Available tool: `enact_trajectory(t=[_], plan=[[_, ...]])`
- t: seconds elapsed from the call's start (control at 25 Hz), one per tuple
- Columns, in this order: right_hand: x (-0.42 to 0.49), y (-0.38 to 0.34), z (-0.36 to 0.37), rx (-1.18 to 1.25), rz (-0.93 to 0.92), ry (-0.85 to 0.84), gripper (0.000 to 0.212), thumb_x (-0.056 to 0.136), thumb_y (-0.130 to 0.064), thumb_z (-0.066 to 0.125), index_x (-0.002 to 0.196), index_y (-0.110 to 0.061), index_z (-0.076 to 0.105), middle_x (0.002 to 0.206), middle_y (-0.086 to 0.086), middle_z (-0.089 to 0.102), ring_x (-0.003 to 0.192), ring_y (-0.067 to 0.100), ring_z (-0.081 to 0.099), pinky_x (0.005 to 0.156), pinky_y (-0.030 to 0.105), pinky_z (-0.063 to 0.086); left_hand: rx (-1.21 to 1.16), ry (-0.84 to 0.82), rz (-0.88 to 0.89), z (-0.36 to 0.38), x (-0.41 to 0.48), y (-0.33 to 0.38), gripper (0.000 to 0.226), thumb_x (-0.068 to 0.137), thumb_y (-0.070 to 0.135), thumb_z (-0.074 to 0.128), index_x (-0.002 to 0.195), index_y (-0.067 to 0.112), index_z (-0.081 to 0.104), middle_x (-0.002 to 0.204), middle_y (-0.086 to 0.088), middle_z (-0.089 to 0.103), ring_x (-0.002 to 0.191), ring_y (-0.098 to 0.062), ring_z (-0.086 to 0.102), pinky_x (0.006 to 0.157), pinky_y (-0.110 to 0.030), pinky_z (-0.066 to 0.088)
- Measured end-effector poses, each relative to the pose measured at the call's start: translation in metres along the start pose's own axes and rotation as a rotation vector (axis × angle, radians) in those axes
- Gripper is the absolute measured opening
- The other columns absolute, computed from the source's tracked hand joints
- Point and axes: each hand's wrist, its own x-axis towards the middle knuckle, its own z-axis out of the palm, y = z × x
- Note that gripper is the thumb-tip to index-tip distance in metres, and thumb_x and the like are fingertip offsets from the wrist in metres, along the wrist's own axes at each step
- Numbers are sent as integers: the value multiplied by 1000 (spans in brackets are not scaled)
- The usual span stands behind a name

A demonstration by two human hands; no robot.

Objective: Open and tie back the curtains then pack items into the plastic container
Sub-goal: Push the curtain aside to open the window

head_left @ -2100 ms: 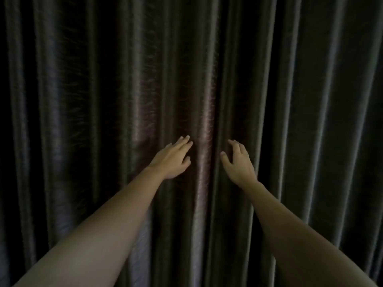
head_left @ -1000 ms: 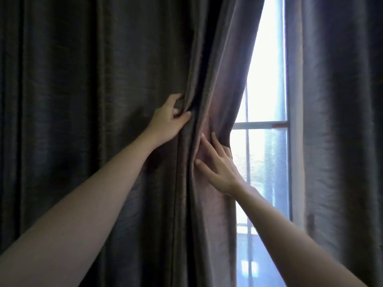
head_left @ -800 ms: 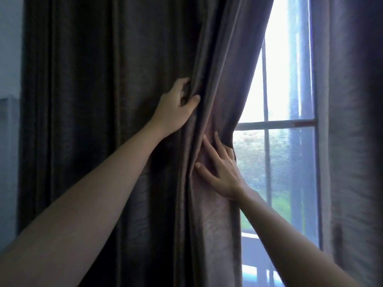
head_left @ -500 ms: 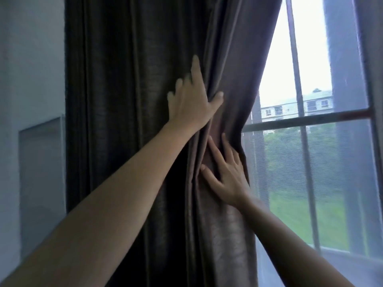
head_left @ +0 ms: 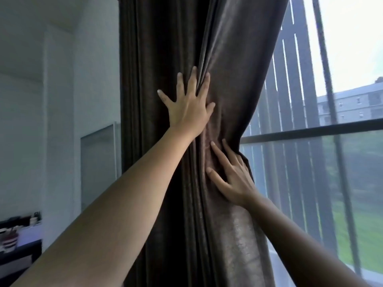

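From the head view, the dark curtain is hanging bunched into a thick column in the middle of the scene, pinched narrowest at mid-height. The left hand is pressing flat against its folds, fingers straight and spread apart, gripping nothing. Just below and to the right, the right hand is lying against the fabric's right edge with fingers extended; its outer fingers are hidden by the edge. To the right, the window is showing grass and a far building. To the left, a pale wall is standing, and a dark desk with a striped cup is sitting low in the corner.
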Motion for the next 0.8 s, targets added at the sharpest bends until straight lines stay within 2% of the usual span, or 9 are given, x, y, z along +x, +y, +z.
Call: enact_trajectory(t=[0.12,0.24,0.36,0.48,0.6,0.64,0.72,0.8], plan=[[26,-7,42,34,-12,-4,64,79,-71,26,138,-60,2,159,-6,4,144,19,13,112,32,11,33,-11,-3,21,6,-42,70,96,47,38,150,27,0,160,-2,-8,145,-36,-5,98,-78,12],[51,-16,88,71,-22,0,66,79,-71,26,139,-59,3,159,-6,5,144,19,13,110,29,10,-116,-36,-51,45,5,-82,76,94,41,47,149,34,-5,158,-2,-19,143,-41,-11,98,-77,15],[74,-24,130,108,-33,-7,68,79,-70,28,141,-56,4,159,-5,6,144,18,14,109,26,9,-333,-2,-221,68,3,-122,89,88,36,60,146,44,-8,155,-9,-26,141,-44,-14,97,-79,14],[98,-29,174,155,-49,-33,71,79,-70,30,143,-53,4,159,-4,7,144,16,13,109,25,7,-448,20,-417,98,4,-169,107,79,39,70,144,43,-16,154,-12,-28,141,-45,-11,98,-78,13],[118,-34,216,172,-72,-38,72,80,-70,31,145,-50,6,159,-2,10,144,17,14,109,24,9,-696,-23,-587,125,4,-214,115,76,36,75,142,45,-19,153,-13,-28,143,-43,2,107,-66,21],[123,-36,228,176,-74,-47,72,80,-70,31,145,-49,7,159,-3,9,144,16,14,109,23,9,-796,-34,-626,133,3,-226,116,76,34,75,142,45,-20,155,-15,-22,143,-39,12,111,-58,24],[131,-40,252,190,-69,-78,73,79,-71,31,145,-49,7,160,-5,5,144,16,12,110,24,9,-940,-64,-640,147,2,-246,115,79,27,73,143,39,-22,158,-16,8,139,-31,31,110,-40,28],[137,-44,274,210,-61,-82,74,80,-69,37,145,-47,8,160,-7,1,144,14,8,112,26,9,-923,-137,-619,160,0,-263,102,83,24,68,148,31,-11,150,-10,35,130,-27,45,103,-31,34]])
